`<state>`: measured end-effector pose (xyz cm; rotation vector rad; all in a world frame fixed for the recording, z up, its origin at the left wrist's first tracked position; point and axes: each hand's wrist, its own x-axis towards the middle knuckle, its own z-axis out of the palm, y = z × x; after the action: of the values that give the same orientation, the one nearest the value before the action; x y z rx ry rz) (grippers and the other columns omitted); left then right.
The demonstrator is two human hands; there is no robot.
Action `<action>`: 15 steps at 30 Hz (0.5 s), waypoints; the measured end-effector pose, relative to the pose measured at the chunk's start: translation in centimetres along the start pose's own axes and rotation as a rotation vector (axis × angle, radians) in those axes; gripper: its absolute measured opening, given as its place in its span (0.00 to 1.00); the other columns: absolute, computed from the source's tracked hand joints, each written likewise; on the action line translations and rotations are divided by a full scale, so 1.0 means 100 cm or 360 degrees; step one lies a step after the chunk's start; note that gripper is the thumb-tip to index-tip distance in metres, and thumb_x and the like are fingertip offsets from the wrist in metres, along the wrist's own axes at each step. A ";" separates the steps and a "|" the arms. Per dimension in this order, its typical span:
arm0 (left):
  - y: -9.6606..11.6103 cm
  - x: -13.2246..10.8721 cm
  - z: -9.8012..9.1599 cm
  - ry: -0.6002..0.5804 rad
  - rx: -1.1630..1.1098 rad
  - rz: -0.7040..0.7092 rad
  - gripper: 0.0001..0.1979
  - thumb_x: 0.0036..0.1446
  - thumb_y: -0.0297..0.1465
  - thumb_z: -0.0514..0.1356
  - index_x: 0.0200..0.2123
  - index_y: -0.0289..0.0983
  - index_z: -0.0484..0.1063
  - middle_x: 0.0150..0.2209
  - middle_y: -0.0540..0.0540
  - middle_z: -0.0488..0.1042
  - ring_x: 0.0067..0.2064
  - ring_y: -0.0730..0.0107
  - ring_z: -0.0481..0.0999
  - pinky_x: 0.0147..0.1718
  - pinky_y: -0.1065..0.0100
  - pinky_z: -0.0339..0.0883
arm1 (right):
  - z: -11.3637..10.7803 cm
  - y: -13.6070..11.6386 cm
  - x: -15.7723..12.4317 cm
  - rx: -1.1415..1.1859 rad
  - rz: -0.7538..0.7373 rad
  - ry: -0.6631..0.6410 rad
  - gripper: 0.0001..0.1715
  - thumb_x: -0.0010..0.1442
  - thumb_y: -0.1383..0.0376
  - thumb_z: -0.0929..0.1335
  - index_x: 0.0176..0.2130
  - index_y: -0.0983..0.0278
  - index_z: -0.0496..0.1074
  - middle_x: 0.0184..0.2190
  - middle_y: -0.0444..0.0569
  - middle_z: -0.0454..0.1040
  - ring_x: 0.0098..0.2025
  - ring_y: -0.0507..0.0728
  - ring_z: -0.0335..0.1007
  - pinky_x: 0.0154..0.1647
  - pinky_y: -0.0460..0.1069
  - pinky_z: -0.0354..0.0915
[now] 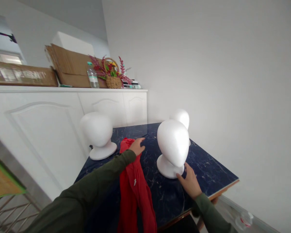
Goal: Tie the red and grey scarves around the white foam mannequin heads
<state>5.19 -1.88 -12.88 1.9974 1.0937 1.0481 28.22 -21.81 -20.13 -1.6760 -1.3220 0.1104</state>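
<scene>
A red garment (pixel 135 184), folded lengthwise with a small white mark on it, runs down the table and off its near edge. Over the far end of this cloth is my left hand (pixel 137 146), its thumb and fingers apart with nothing between them. My right hand (pixel 191 182) has its thumb and fingers on the rim of the round base of the nearest white foam mannequin head (pixel 173 142). This head stands upright. A second foam head (pixel 98 131) is on the left side of the table, and a third (pixel 181 117) is partly hidden behind the nearest one.
The dark blue marbled table (pixel 210 165) meets the wall at its far end. A white cabinet (pixel 38 119) bears cardboard boxes (pixel 72 66), a water bottle (pixel 93 76) and a flower basket (pixel 113 81). A plastic bottle (pixel 244 220) lies on the floor at right.
</scene>
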 end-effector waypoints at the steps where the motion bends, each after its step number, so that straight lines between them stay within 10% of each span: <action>1: 0.005 -0.012 0.018 -0.0122 -0.0024 0.0060 0.27 0.37 0.27 0.64 0.46 0.36 0.66 0.48 0.41 0.68 0.52 0.55 0.65 0.54 0.59 0.56 | 0.006 0.006 0.014 0.0063 -0.0056 -0.0001 0.37 0.46 0.58 0.66 0.52 0.71 0.58 0.49 0.61 0.63 0.50 0.65 0.60 0.51 0.59 0.56; 4: 0.018 -0.046 0.069 -0.0512 -0.0245 0.0386 0.44 0.29 0.31 0.68 0.54 0.34 0.56 0.54 0.37 0.61 0.55 0.54 0.61 0.55 0.56 0.53 | 0.024 0.009 0.039 0.0336 -0.0202 -0.0206 0.35 0.46 0.60 0.65 0.52 0.70 0.58 0.50 0.60 0.63 0.53 0.64 0.57 0.54 0.58 0.53; 8: 0.037 -0.066 0.094 -0.0214 -0.0319 0.0458 0.41 0.31 0.30 0.68 0.52 0.34 0.60 0.54 0.38 0.62 0.55 0.58 0.61 0.55 0.59 0.53 | 0.036 -0.009 0.033 0.0407 -0.0348 -0.0212 0.35 0.46 0.66 0.64 0.54 0.68 0.55 0.53 0.57 0.60 0.56 0.63 0.53 0.56 0.59 0.49; 12: 0.050 -0.065 0.056 -0.0006 -0.0117 0.0235 0.14 0.51 0.29 0.51 0.39 0.34 0.72 0.39 0.45 0.75 0.47 0.70 0.70 0.48 0.68 0.63 | 0.034 -0.040 0.015 0.0424 -0.0500 -0.0369 0.39 0.45 0.70 0.62 0.58 0.66 0.51 0.57 0.55 0.55 0.59 0.61 0.48 0.58 0.60 0.45; 15: 0.037 -0.076 0.005 0.0097 -0.0222 0.0111 0.16 0.54 0.28 0.47 0.42 0.39 0.71 0.38 0.49 0.76 0.49 0.68 0.69 0.51 0.65 0.60 | 0.032 -0.061 0.014 0.0475 -0.0682 -0.0594 0.39 0.46 0.71 0.62 0.58 0.64 0.52 0.57 0.52 0.55 0.59 0.60 0.48 0.59 0.59 0.46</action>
<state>4.45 -10.32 -12.80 1.9154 0.9604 1.1952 22.63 -19.08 -16.90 -1.1267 -1.8174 0.3611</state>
